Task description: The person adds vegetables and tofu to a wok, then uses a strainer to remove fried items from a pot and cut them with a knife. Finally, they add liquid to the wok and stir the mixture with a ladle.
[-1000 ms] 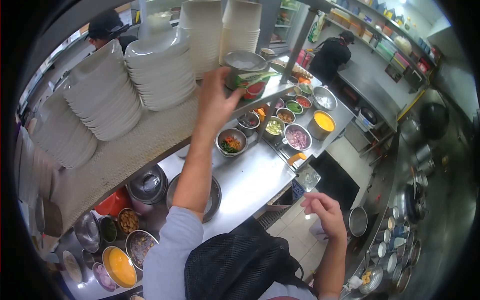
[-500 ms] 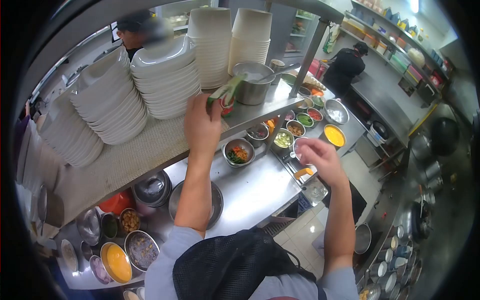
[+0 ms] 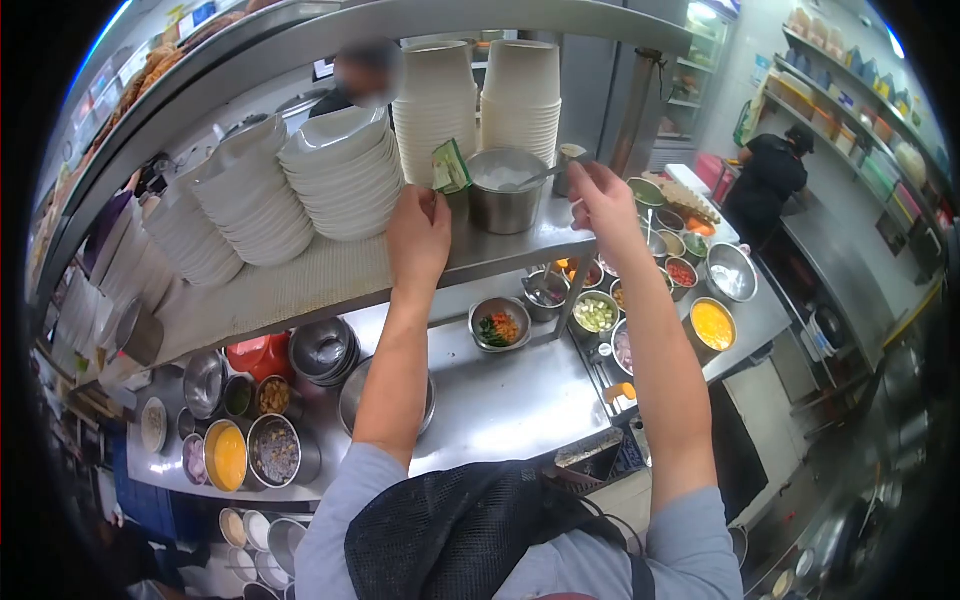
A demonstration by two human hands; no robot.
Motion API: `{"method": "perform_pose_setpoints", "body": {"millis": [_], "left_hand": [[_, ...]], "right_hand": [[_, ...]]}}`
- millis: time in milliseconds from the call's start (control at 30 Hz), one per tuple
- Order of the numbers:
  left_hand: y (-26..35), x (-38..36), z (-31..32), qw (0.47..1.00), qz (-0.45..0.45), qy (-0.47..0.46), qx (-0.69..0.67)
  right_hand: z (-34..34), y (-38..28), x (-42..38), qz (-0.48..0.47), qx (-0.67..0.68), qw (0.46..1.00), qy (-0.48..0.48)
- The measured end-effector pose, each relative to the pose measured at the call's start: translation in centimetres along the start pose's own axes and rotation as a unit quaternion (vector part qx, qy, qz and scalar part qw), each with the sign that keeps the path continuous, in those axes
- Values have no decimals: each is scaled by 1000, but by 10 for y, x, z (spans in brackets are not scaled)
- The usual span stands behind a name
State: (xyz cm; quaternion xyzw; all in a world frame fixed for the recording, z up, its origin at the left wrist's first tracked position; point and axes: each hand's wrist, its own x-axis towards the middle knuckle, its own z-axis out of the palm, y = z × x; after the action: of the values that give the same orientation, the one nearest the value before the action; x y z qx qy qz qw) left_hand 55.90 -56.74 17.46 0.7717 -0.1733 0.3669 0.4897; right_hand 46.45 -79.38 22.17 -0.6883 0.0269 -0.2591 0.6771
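Observation:
My left hand [image 3: 420,235] is closed on a small green-and-white packet [image 3: 450,167], raised just left of a steel pot [image 3: 503,205] on the upper shelf. White contents show in the pot, and a spoon [image 3: 541,177] leans in it with its handle slanting up to the right. My right hand [image 3: 605,208] hovers by the end of that handle, its fingers bent but apart, without a visible grip on it. Behind the pot stands a small metal cup [image 3: 571,155]. Below the shelf, a steel bowl [image 3: 499,325] holds chopped greens and orange bits.
Stacked white dishes [image 3: 340,175] and tall bowl stacks [image 3: 520,100] line the shelf [image 3: 330,285]. Ingredient containers, including yellow liquid [image 3: 713,325] and cut green vegetables [image 3: 595,313], crowd the right counter. A person in black [image 3: 768,180] stands beyond; another person [image 3: 350,80] is behind the shelf.
My right hand has moved up from over the lower counter to beside the spoon handle. My left hand still holds the packet, now turned more upright. The camera view has shifted.

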Motion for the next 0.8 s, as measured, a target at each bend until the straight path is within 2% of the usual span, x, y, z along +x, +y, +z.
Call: {"method": "perform_pose_setpoints", "body": {"millis": [133, 300, 367, 500, 567, 600, 700, 767, 800], "left_hand": [[5, 0, 1, 999, -36, -25, 17], [-1, -4, 1, 998, -53, -24, 12], [-6, -3, 1, 998, 20, 28, 50], [-10, -4, 1, 997, 22, 45, 60], [11, -14, -9, 996, -54, 47, 44], [21, -26, -15, 997, -52, 46, 40], [39, -54, -11, 995, -93, 39, 4], [37, -69, 12, 1000, 7, -5, -13], [41, -69, 19, 1000, 3, -4, -13]], "right_hand": [[15, 6, 25, -6, 13, 999, -30], [16, -4, 27, -52, -59, 995, -65], [13, -8, 27, -113, -114, 986, -47], [11, -16, 24, -149, -143, 978, -37], [10, -18, 26, -158, -194, 967, -37], [11, -19, 25, -160, -196, 967, -33], [12, -21, 27, -62, -155, 985, -46], [14, -12, 32, -46, -110, 992, -41], [16, -8, 33, -30, -62, 997, -36]]}}
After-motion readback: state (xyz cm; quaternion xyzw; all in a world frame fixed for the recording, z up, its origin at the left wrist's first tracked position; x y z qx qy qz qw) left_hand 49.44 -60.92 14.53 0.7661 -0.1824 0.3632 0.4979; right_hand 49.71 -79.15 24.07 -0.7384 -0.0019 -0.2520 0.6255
